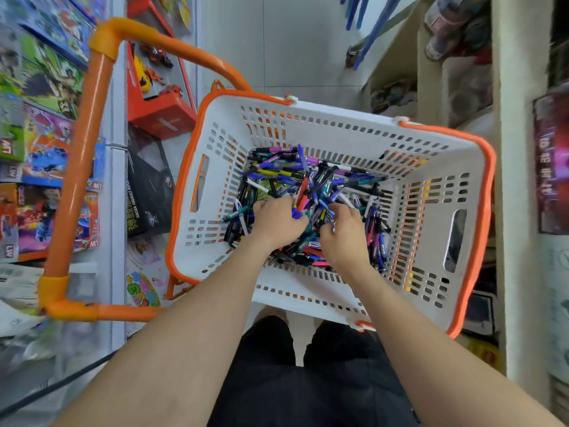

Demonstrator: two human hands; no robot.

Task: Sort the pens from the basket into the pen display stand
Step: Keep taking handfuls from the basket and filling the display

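Head view: we're above shopping basket (338, 118), centre frame. Pens (308, 177) heaped on its floor. Our left hand (278, 221) in heap, fingers curled round several pens. Right hand (345, 234) at its 3 o'clock, fingertips dug in; grasp, cannot tell. Orange handle (92, 124) at 9 o'clock, toy boxes (46, 87) beyond.

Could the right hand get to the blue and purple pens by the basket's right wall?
Probably yes. The right hand is down in the open-topped basket, among the pile, and the blue and purple pens lie uncovered just beside it, with nothing between.
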